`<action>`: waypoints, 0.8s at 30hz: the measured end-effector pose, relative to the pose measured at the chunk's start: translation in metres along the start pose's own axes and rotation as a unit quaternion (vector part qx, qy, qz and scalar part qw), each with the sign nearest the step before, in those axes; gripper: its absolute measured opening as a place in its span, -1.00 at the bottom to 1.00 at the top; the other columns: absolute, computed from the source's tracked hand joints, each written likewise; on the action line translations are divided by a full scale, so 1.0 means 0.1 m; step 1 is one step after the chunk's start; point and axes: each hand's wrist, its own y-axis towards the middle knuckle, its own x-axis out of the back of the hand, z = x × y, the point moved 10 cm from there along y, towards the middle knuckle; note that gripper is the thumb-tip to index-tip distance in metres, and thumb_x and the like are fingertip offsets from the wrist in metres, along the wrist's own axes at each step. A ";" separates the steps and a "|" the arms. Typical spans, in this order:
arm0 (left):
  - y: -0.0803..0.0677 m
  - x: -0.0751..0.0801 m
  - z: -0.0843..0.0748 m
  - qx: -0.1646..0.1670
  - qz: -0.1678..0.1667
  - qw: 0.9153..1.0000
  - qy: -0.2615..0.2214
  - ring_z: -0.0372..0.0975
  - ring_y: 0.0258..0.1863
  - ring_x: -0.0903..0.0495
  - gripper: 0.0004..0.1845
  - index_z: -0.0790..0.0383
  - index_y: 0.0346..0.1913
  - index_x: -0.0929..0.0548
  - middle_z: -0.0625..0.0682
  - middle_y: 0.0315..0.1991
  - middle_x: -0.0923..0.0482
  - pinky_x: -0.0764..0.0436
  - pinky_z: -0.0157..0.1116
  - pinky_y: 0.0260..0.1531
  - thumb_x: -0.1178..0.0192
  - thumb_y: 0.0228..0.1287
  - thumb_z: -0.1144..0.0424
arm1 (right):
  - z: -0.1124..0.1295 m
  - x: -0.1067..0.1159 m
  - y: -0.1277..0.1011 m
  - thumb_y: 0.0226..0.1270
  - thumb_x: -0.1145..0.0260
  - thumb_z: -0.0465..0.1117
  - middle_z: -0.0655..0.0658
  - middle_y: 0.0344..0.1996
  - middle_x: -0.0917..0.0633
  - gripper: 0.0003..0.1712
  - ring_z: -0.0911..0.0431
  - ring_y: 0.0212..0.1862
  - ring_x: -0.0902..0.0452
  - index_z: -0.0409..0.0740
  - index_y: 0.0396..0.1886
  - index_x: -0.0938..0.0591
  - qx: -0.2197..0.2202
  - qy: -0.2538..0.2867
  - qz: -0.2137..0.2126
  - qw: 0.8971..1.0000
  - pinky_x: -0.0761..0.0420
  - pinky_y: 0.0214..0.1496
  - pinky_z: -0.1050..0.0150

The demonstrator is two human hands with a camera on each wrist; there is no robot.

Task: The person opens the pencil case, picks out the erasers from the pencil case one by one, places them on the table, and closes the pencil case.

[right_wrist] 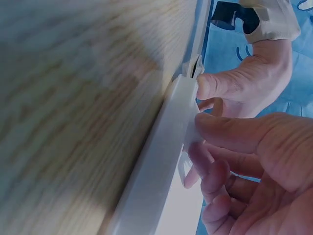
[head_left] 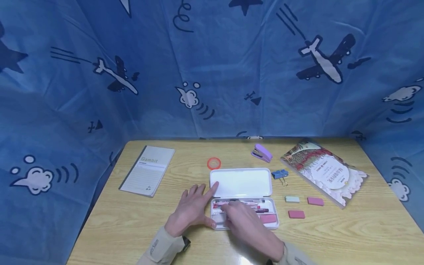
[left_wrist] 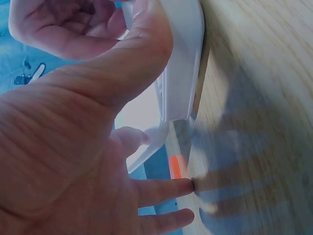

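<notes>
An open white pencil case (head_left: pixel 245 227) lies on the table, its lid (head_left: pixel 243 183) folded back. Inside are several pens (head_left: pixel 261 210), a pink eraser (head_left: pixel 267 218) at the right end and a pale grey eraser (head_left: pixel 218 218) at the front left. My left hand (head_left: pixel 192 210) steadies the case with spread fingers, thumb at the front left corner and index finger over the lid's left edge. Over the case's front, my right hand (head_left: pixel 243 219) pinches the pale eraser between thumb and curled fingers; the right wrist view shows these fingertips (right_wrist: pixel 205 125) just above the rim.
Right of the case lie a pale green eraser (head_left: pixel 292 199), two pink erasers (head_left: pixel 315 201), a blue binder clip (head_left: pixel 280 174) and an illustrated book (head_left: pixel 328 173). Behind are a red tape roll (head_left: pixel 214 158) and a purple stapler (head_left: pixel 262 152). A notebook (head_left: pixel 147 171) lies left.
</notes>
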 end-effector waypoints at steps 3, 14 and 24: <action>0.00 -0.01 0.00 0.001 0.003 1.000 0.002 0.27 0.51 -0.18 0.44 -0.19 0.64 0.01 0.32 0.53 -0.21 -0.18 0.35 0.46 -0.60 -0.39 -0.30 | -0.01 -0.03 0.03 -0.15 -0.38 -0.48 0.07 -0.63 -0.54 -0.79 0.25 -0.55 -0.34 -0.10 -0.51 -0.69 -0.003 -0.013 0.006 1.000 -0.35 -0.53 0.47; 0.01 -0.01 0.00 0.003 0.003 1.000 0.004 0.26 0.52 -0.18 0.46 -0.20 0.65 0.03 0.32 0.54 -0.20 -0.18 0.35 0.47 -0.60 -0.40 -0.30 | -0.11 0.06 -0.04 -0.12 -0.50 -0.40 0.11 -0.56 -0.54 -0.78 0.24 -0.49 -0.35 -0.05 -0.45 -0.69 -0.028 -0.017 -0.001 0.999 -0.38 -0.45 0.44; 0.04 -0.04 0.02 0.008 0.007 1.000 -0.005 0.25 0.53 -0.14 0.46 -0.21 0.65 0.04 0.30 0.56 -0.17 -0.14 0.35 0.48 -0.61 -0.39 -0.27 | -0.55 0.41 -0.32 -0.12 -0.66 -0.20 0.19 -0.58 -0.51 -0.71 0.28 -0.47 -0.36 0.01 -0.41 -0.69 -0.075 -0.033 -0.065 0.994 -0.40 -0.44 0.44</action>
